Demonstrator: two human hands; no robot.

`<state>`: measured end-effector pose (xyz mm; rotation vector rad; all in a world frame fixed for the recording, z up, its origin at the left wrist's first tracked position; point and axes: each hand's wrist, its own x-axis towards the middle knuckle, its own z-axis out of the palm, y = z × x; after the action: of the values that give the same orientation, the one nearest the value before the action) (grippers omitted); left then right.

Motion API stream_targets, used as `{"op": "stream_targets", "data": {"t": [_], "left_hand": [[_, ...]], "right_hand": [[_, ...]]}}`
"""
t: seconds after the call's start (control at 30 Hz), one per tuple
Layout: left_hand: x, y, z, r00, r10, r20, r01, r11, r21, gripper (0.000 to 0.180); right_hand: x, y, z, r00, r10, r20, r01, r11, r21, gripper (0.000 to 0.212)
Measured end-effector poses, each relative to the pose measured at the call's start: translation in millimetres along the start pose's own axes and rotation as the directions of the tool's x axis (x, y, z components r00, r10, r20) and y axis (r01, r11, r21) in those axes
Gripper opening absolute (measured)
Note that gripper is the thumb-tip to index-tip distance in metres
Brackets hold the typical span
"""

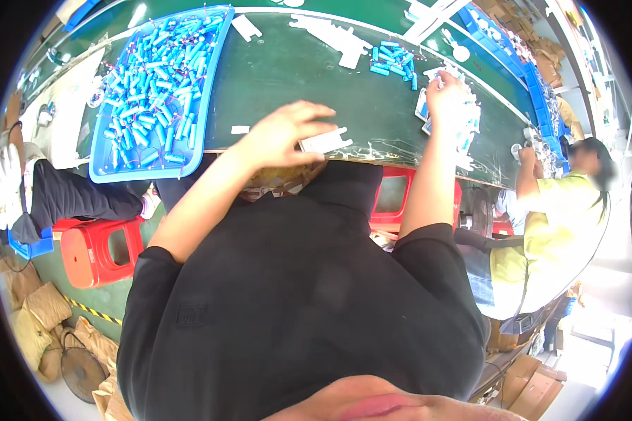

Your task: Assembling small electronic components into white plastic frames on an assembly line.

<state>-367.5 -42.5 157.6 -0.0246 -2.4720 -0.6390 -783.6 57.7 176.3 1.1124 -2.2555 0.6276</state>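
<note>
My left hand point(288, 133) is at the near edge of the green table, thumb and a lower finger on either side of a flat white plastic piece point(326, 141) with a notched end. Its upper fingers stretch out above the piece. Farther right, my right hand point(446, 98) reaches into a pile of white plastic parts point(465, 126), fingers bent down; what they pinch is hidden. Left of that hand lies a small heap of blue cylindrical cells with wires point(395, 59). A blue tray point(208, 91) at the left holds many more such cells point(158, 84).
More white plastic pieces point(333, 38) lie at the table's far side, and one point(246, 28) is beside the tray. A co-worker in a yellow shirt point(548, 245) sits at the right, near blue bins point(534, 84). Red stools point(95, 256) stand below the green table point(281, 77).
</note>
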Motion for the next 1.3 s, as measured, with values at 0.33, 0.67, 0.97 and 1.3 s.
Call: {"op": "stream_targets", "data": {"t": [0.33,0.67,0.97,1.3], "left_hand": [[-0.5,17.5,9.6,0.941,-0.321,0.112,0.261,0.894,0.364,0.047],[5.8,26.3,6.0,0.836,-0.548,-0.031,0.523,0.776,0.353,0.039],[-3.8,-4.0,-8.2,0.966,-0.234,0.115,0.212,0.961,0.175,0.029],[11.2,-6.8,-21.2,0.883,-0.339,0.324,0.189,0.889,0.416,0.016]], "right_hand": [[-31.1,-39.1,29.6,0.980,0.118,0.158,-0.083,0.973,-0.213,0.039],[-82.4,-113.9,-17.6,0.983,-0.057,0.176,-0.077,0.740,0.668,0.031],[-119.1,-135.9,-16.3,0.930,-0.282,0.237,0.028,0.696,0.717,0.043],[-116.9,-119.7,-22.6,0.839,-0.467,0.279,0.082,0.616,0.784,0.045]]}}
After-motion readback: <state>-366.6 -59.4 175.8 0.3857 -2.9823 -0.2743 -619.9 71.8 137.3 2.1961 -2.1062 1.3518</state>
